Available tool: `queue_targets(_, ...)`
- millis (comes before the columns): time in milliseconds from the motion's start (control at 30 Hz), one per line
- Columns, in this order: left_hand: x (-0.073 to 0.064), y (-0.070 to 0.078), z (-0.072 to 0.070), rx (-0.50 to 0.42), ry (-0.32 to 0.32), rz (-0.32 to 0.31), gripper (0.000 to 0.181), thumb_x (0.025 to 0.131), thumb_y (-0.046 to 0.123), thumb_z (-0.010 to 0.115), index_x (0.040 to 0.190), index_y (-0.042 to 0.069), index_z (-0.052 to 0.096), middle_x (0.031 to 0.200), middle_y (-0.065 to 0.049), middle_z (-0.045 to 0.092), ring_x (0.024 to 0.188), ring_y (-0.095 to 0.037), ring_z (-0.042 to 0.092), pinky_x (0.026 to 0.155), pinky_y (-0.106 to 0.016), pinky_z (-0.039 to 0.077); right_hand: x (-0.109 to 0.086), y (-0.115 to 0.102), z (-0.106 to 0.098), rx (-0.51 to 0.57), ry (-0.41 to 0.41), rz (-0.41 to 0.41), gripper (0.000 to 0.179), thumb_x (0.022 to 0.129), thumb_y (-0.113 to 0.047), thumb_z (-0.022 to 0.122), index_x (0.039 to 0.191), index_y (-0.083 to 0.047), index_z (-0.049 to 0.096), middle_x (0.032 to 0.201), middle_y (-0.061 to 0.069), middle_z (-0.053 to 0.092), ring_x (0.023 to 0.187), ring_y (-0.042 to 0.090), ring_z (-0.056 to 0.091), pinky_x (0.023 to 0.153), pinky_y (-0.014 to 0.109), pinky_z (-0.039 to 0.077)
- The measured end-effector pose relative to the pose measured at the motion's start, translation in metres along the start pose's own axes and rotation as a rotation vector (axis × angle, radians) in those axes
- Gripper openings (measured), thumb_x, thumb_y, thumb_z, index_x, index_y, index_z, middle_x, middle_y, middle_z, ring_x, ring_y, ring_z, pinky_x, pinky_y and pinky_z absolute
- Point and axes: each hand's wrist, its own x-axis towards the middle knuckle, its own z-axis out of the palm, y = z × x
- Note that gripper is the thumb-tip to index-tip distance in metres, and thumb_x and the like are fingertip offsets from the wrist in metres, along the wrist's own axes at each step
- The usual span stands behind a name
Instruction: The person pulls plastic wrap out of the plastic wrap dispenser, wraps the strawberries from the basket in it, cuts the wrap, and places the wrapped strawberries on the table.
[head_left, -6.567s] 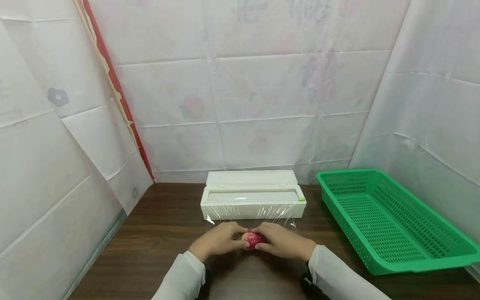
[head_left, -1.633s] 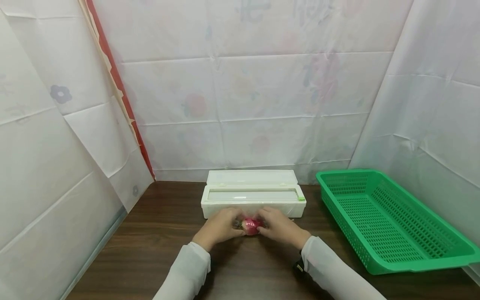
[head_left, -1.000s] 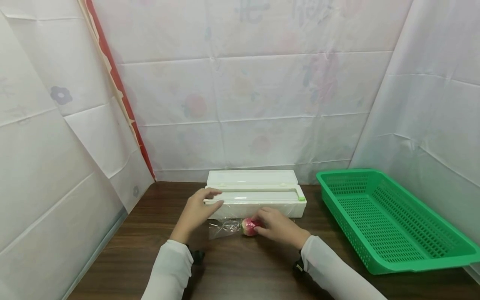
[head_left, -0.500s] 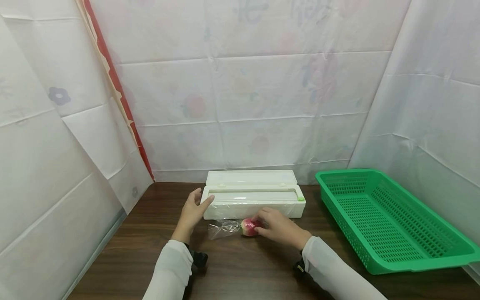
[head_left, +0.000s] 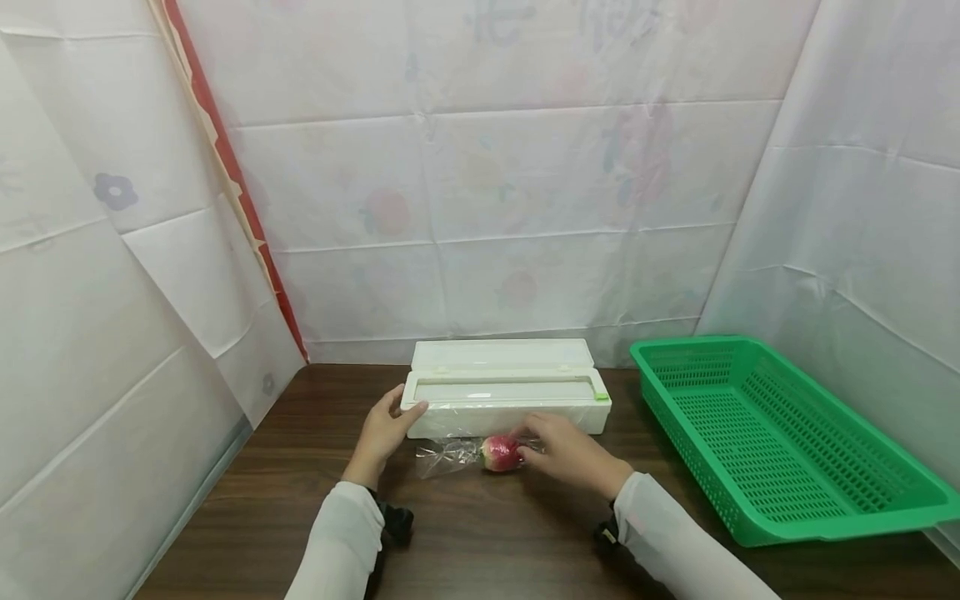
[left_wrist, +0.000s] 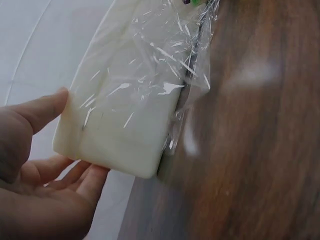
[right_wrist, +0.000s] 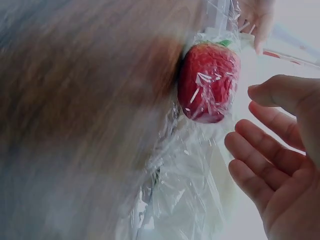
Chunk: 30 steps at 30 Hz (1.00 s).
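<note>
A red strawberry (head_left: 500,453) with a pale, green-leafed top lies wrapped in clear cling film (head_left: 447,457) on the table, right before a white cling film dispenser (head_left: 510,419). The film spreads out left of the fruit and clings to the dispenser's front, as the left wrist view shows. My left hand (head_left: 381,434) grips the dispenser's left end, thumb at the upper front edge and fingers round the end face (left_wrist: 114,162). Just right of the strawberry, my right hand (head_left: 566,452) hovers with loosely bent, parted fingers (right_wrist: 260,150), a small gap from the fruit.
The dispenser's lid (head_left: 502,354) stands raised at the back, and a small green piece (head_left: 602,397) sits at its right end. A green perforated basket (head_left: 787,467) occupies the right of the dark wooden table (head_left: 300,500). Sheet-covered walls (head_left: 517,183) enclose the back and sides.
Earlier both hands pressed film round the strawberry, which moved toward the dispenser. The left hand then let go and took the dispenser's left end; the right hand has just drawn slightly back from the fruit.
</note>
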Motion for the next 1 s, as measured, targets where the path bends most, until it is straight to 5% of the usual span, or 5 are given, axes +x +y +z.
queue_targets(167, 0.001, -0.003, -0.001, -0.040, -0.013, 0.000, 0.081, 0.083, 0.040, 0.068, 0.145, 0.006, 0.028, 0.145, -0.019, 0.035, 0.120, -0.029, 0.045, 0.096, -0.049, 0.044, -0.002, 0.003, -0.009, -0.034, 0.082, 0.011, 0.016, 0.087, -0.017, 0.065, 0.101, -0.011, 0.064, 0.096, 0.001, 0.065, 0.089, 0.009, 0.056, 0.077, 0.033, 0.054)
queue_targets(333, 0.002, -0.002, -0.002, -0.044, -0.011, 0.010, 0.080, 0.083, 0.040, 0.068, 0.144, 0.006, 0.029, 0.145, -0.019, 0.036, 0.119, -0.029, 0.047, 0.095, -0.049, 0.045, -0.001, 0.008, -0.020, -0.120, 0.258, 0.024, 0.017, 0.081, -0.013, 0.070, 0.097, -0.008, 0.066, 0.090, 0.003, 0.064, 0.085, 0.013, 0.055, 0.074, 0.035, 0.054)
queue_targets(567, 0.001, -0.003, -0.001, -0.056, -0.012, 0.017, 0.078, 0.083, 0.038, 0.068, 0.144, 0.006, 0.030, 0.142, -0.018, 0.041, 0.112, -0.026, 0.051, 0.093, -0.047, 0.047, -0.003, 0.025, -0.031, -0.226, 0.448, 0.134, 0.025, 0.077, -0.023, 0.075, 0.093, -0.006, 0.067, 0.087, 0.009, 0.063, 0.086, 0.024, 0.053, 0.074, 0.042, 0.050)
queue_targets(1000, 0.000, -0.004, -0.001, -0.068, -0.004, 0.008, 0.081, 0.082, 0.041, 0.069, 0.144, 0.007, 0.030, 0.144, -0.017, 0.038, 0.118, -0.027, 0.047, 0.095, -0.049, 0.045, -0.019, 0.058, -0.038, -0.348, 0.436, 0.433, 0.050, 0.077, -0.041, 0.074, 0.095, 0.004, 0.061, 0.089, 0.021, 0.054, 0.086, 0.038, 0.048, 0.073, 0.051, 0.046)
